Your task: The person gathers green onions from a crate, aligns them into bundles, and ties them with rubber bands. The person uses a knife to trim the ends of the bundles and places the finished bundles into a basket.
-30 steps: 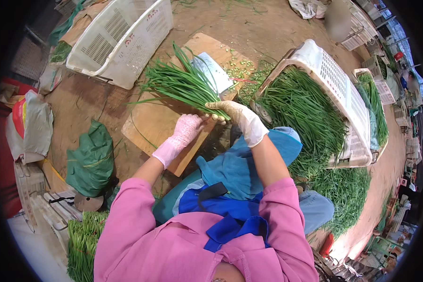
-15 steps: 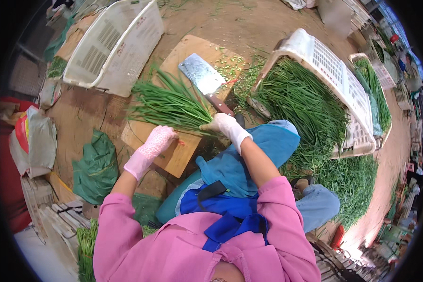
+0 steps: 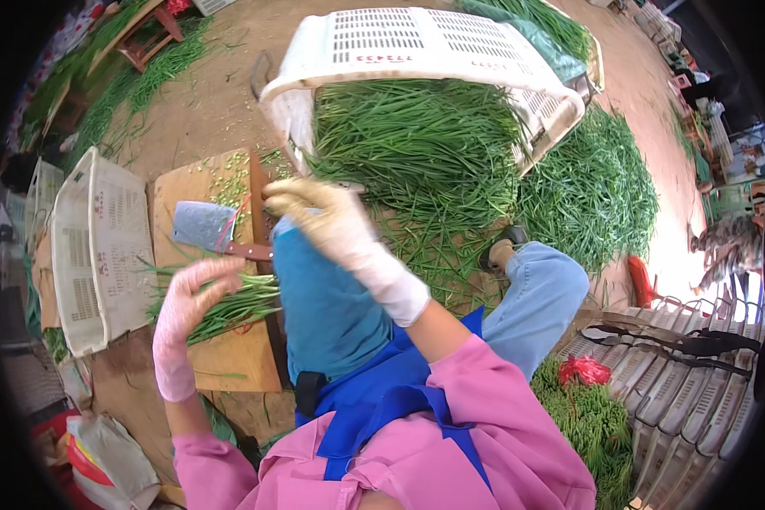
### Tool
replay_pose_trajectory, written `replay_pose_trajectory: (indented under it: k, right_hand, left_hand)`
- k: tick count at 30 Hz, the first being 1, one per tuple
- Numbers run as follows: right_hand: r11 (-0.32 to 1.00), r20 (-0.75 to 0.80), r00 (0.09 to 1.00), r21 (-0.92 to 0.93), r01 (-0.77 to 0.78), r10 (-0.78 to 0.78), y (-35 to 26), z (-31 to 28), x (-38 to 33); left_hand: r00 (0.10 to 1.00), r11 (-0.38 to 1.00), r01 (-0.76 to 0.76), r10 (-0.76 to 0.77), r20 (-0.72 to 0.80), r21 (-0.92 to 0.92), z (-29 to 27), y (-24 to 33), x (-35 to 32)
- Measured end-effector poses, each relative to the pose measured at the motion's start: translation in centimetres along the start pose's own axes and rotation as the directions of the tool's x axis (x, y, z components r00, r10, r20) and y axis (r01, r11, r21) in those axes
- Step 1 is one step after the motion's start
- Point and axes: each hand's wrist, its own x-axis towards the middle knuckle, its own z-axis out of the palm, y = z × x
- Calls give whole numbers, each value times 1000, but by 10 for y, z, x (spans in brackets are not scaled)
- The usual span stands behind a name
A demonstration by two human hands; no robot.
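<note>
A bunch of long green chives (image 3: 250, 302) lies on the wooden chopping board (image 3: 248, 361), with a bit of red string by it. Over its leafy side hovers my left hand (image 3: 193, 297) in a pale glove, fingers stretched and thumb apart. Beyond the bunch a cleaver (image 3: 202, 225) rests on the board, its brown handle towards my knee and a red string across its blade. My gloved right hand (image 3: 327, 221) is above my blue-covered knee, fingers extended and slightly blurred, holding nothing visible.
A white crate (image 3: 382, 42) tipped on its side spills loose chives (image 3: 416, 127) ahead. Another white crate (image 3: 114, 255) stands left of the board. Tied green bundles (image 3: 578, 425) and stacked crates (image 3: 697, 399) are at lower right. Chopped bits litter the board's far end.
My right hand has let go of the chives, which now lie on the board. My view has turned right. My left hand has come up over the bunch with fingers spread.
</note>
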Motion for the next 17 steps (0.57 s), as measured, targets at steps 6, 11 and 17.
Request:
replay_pose_trajectory:
  k: [6,11,17]
  right_hand:
    - [585,-189,561,394,-708,806,215,-135,-94]
    - [196,-156,133,526,-827,979,285,-165,-182]
    - [281,-35,347,665,-692,937,313,-173,-152]
  left_hand:
    - [988,994,-81,89,126,-74,50,17,188]
    - [968,899,-117,8,251,422,114,-21,328]
    - [998,717,68,-48,-49,693,154,-134,459]
